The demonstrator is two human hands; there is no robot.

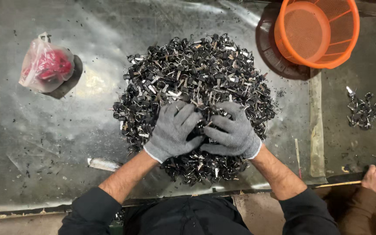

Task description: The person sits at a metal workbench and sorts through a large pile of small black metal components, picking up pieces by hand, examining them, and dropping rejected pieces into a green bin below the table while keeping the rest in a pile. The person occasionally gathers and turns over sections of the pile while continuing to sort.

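Head view: gloved left hand (172, 132) and right hand (233, 130), fingertips buried in black parts pile (196, 74).

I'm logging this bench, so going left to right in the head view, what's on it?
Plastic bag with red contents → big pile of small black parts → orange basket → small heap of black parts.

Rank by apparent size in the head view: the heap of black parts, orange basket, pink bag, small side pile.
1. Heap of black parts
2. Orange basket, partly cropped
3. Pink bag
4. Small side pile
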